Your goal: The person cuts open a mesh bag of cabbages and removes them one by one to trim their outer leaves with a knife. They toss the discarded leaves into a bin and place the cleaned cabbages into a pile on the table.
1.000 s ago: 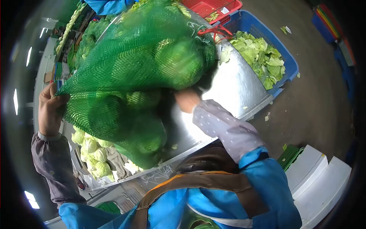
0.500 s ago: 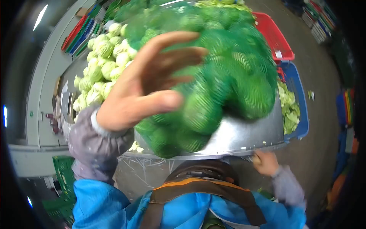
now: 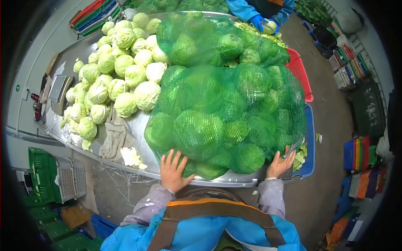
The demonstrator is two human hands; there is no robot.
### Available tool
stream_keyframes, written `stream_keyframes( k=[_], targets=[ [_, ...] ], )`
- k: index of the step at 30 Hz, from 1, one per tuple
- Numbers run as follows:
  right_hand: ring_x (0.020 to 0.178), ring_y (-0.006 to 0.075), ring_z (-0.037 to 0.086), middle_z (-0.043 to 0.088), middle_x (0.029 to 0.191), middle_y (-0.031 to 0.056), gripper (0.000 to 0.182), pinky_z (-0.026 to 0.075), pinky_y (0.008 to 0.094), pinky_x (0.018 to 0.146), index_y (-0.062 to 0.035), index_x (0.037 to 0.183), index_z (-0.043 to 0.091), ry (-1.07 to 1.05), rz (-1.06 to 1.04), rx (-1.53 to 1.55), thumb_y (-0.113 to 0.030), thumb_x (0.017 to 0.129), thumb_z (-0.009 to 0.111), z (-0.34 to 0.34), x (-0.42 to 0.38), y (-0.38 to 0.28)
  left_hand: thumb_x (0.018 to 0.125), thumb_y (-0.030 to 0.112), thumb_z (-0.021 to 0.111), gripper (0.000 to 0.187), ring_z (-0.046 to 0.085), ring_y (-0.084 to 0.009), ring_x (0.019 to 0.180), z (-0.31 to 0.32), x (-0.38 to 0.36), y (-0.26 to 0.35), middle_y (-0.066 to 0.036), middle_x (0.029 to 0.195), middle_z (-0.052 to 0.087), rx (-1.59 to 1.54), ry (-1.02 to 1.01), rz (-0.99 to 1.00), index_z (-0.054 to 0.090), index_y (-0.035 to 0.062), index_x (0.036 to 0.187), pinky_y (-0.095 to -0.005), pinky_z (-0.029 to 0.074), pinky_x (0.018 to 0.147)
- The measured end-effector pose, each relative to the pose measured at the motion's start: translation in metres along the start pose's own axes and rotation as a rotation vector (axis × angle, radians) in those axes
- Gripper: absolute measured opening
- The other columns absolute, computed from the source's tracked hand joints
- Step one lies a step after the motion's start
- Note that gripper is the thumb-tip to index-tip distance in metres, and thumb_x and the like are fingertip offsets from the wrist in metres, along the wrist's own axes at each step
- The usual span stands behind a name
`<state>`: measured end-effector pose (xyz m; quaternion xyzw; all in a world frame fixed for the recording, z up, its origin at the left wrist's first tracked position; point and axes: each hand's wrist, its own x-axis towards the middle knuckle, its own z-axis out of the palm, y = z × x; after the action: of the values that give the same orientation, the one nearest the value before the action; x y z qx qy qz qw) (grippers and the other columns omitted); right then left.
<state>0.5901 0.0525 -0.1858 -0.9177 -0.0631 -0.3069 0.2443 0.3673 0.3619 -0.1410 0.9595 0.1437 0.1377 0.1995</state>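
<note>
Green net bags full of cabbages (image 3: pixel 199 129) lie on the metal table, close to its front edge. My left hand (image 3: pixel 173 170) is open, its spread fingers against the lower left of the nearest bag and nothing in its grasp. At the lower right corner of that bag, my right hand (image 3: pixel 279 164) touches the net and holds a thin knife (image 3: pixel 296 145), whose blade points up and right. Its handle is mostly hidden by the fingers. Trimmed pale cabbages (image 3: pixel 123 65) are piled on the left of the table.
A grey cloth (image 3: pixel 114 138) and leaf scraps (image 3: pixel 132 157) lie front left. Red (image 3: pixel 300 71) and blue (image 3: pixel 310 138) crates stand along the right side. Across the table, a person's blue-gloved hands (image 3: pixel 258 21) hold a cabbage. Green crates (image 3: pixel 42 169) stand lower left.
My left hand has come down from above the bags to the net's front edge. My right hand has moved up to the bag's right corner. The nearest bag now lies flatter and spread out.
</note>
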Motion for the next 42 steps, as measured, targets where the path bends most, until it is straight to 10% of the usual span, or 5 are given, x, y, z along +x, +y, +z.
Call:
stream_keyframes(
  k=[10,19,26,33,42],
  targets=[
    [0.132,0.0380,0.026,0.044,0.137,0.0146,0.045,0.021,0.0439,0.108,-0.0001,0.122,0.052,-0.167,-0.243,-0.010,-0.024,0.085,0.063,0.042,0.102,0.037,0.053,0.042,0.083,0.081,0.036,-0.0373,0.128,-0.034,0.015,-0.039,-0.014,0.132,0.045,-0.053,-0.069,0.099,0.054,0.0128,0.123,-0.0526,0.028,0.105],
    [0.061,0.0070,0.050,0.053,0.069,-0.0021,0.024,0.040,0.0238,0.051,-0.0027,0.103,0.054,-0.986,0.409,0.695,-0.024,0.092,0.056,-0.107,0.052,-0.011,0.066,0.035,0.075,0.042,0.050,-0.0336,0.112,-0.062,0.153,0.045,-0.010,0.116,0.058,0.083,0.268,0.523,0.067,0.0151,0.103,-0.0451,0.041,0.095],
    [0.060,0.0363,0.057,0.056,0.067,0.0156,0.024,0.044,0.0402,0.053,-0.0026,0.098,0.049,-1.000,-0.637,0.292,-0.008,0.080,0.063,-0.140,0.078,-0.094,0.073,0.037,0.072,0.036,0.053,-0.0290,0.102,-0.079,0.183,0.005,-0.008,0.110,0.058,-0.165,-0.023,0.527,0.067,0.0153,0.101,-0.0397,0.043,0.089],
    [0.062,0.0290,0.062,0.057,0.067,0.0095,0.012,0.046,0.0386,0.050,-0.0098,0.090,0.047,-0.953,-1.316,0.143,-0.007,0.080,0.052,-0.086,0.047,-0.199,0.074,0.039,0.072,0.037,0.052,-0.0303,0.103,-0.077,0.189,0.012,-0.009,0.109,0.058,-0.142,-0.129,0.488,0.067,0.0161,0.103,-0.0411,0.042,0.090],
    [0.057,0.0329,0.061,0.058,0.065,0.0151,0.017,0.046,0.0446,0.048,-0.0084,0.094,0.047,-0.907,-1.090,-0.325,-0.005,0.078,0.051,-0.062,0.115,-0.107,0.074,0.037,0.071,0.033,0.052,-0.0291,0.099,-0.061,0.181,0.010,-0.007,0.106,0.058,-0.233,0.050,0.496,0.068,0.0151,0.100,-0.0401,0.042,0.087]
  ],
)
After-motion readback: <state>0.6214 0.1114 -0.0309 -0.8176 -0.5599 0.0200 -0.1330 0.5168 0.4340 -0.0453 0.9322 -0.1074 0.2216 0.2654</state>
